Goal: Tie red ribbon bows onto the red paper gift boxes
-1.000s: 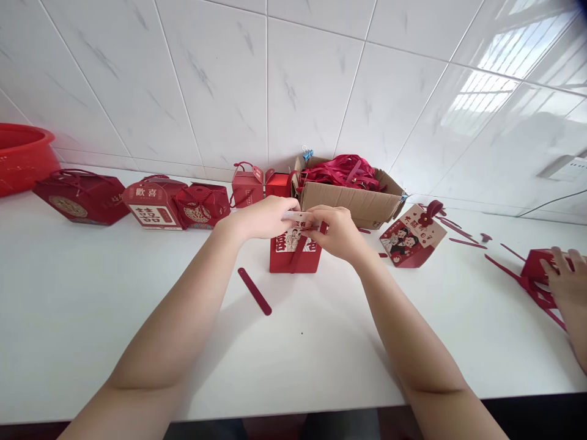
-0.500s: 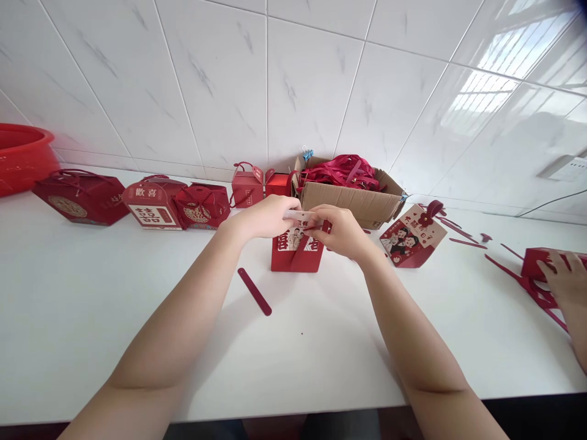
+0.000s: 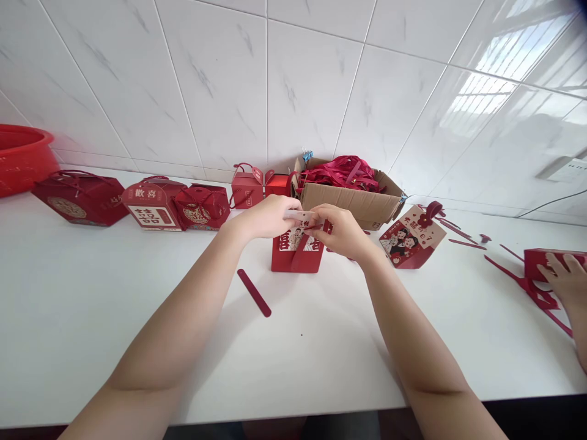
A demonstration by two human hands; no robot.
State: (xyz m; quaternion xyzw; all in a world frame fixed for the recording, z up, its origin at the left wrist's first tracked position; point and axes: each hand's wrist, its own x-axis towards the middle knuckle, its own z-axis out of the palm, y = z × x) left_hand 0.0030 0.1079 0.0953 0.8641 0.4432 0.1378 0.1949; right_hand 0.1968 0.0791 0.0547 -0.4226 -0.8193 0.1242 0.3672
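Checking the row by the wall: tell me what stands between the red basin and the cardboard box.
The head view shows, left to right, a dark red box, a white-labelled box, a red corded box, then smaller red packaging.

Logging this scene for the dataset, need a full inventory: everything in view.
Handled gift box: one, red and white, centre
Loose strap: one, dark red, front-left of it
Corded gift boxes: three, red tones, back left
Small red boxes: apparently two, red, behind left hand
Plastic basin: one, red, far left
Cardboard carton: one, brown, by wall
Ribbon straps: uncounted, crimson, in carton
Binder clip: one, blue, carton's back-left
Couple-print gift box: one, red and cream, right of carton
Scattered straps: several, dark red, right
Co-worker's hand: one, bare, on red box, right edge
Table: one, white, beneath
Tiled wall: one, white, behind
Left grip: one, bare, handled box's top
Right grip: one, bare, same top
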